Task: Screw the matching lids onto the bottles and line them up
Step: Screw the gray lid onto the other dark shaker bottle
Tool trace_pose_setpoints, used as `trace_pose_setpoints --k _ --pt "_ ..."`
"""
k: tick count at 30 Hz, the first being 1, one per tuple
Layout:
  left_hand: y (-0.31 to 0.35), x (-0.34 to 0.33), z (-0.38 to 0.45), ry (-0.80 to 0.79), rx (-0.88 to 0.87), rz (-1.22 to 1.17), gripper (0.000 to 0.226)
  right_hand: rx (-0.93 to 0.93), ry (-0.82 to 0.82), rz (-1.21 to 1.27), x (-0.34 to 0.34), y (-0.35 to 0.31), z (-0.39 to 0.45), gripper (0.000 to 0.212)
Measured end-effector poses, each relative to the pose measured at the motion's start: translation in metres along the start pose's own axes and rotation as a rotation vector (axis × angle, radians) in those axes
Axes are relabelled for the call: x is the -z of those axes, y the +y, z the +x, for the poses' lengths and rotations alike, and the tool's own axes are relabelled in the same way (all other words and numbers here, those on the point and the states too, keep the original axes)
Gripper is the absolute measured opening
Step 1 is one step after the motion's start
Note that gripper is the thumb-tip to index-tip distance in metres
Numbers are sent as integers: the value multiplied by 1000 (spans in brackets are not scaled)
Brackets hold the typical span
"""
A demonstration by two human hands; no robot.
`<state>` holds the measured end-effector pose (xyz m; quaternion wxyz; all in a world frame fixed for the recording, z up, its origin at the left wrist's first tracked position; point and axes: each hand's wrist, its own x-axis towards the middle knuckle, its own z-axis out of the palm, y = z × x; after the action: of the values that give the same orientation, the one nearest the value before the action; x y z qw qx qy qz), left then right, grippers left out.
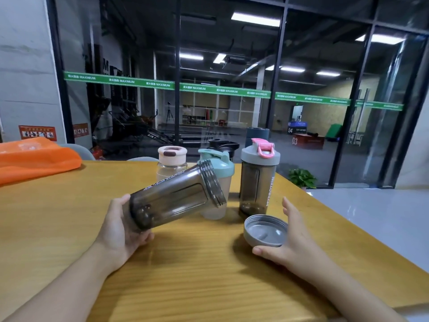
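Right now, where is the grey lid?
In the head view the grey lid is low and right of centre, held underside up in the right hand above the wooden table, just in front of the pink-capped smoky bottle.

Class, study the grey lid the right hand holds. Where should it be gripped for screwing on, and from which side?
Grip the grey lid around its round outer rim, coming from its closed back. Its threaded hollow faces the tilted smoky bottle in the left hand, so that side should stay clear; the right hand already spans the rim.

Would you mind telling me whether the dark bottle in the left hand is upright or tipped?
Tipped. The left hand grips the smoky bottle by its base, its open threaded mouth angled up and right.
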<state>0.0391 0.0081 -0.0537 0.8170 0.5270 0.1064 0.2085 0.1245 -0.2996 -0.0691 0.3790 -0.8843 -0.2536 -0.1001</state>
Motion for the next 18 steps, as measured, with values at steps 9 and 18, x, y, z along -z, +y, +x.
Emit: trace_pose_setpoints --k 9,18 --pt "0 -5 -4 3 33 23 42 -185 -77 148 5 10 -3 125" --pt "-2 -2 0 -21 25 51 44 -18 -57 247 3 -20 9 78"
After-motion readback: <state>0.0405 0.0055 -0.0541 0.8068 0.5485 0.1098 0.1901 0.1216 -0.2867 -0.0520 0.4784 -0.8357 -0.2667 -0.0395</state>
